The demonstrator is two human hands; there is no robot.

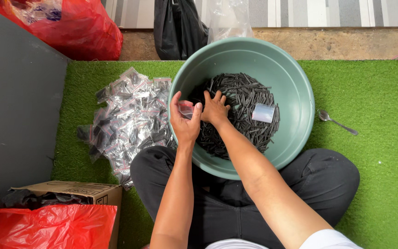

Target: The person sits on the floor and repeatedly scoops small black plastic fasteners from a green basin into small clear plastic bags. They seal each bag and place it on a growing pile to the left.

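A big green plastic basin [295, 97] rests against my crossed legs and holds a heap of small black sticks [247, 99]. My left hand [184, 121] holds a small clear plastic bag [186, 110] over the basin's left rim. Just to its right, my right hand [214, 109] lies palm down on the black sticks with its fingers spread, beside the bag's mouth. A small clear plastic cup [263, 113] lies on its side on the heap, to the right of my hands.
A pile of filled small clear bags [127, 120] lies on the green turf left of the basin. A metal spoon [337, 122] lies on the right. A cardboard box [77, 191] with a red bag [47, 226] stands near left; a grey wall [14, 110] runs along the left.
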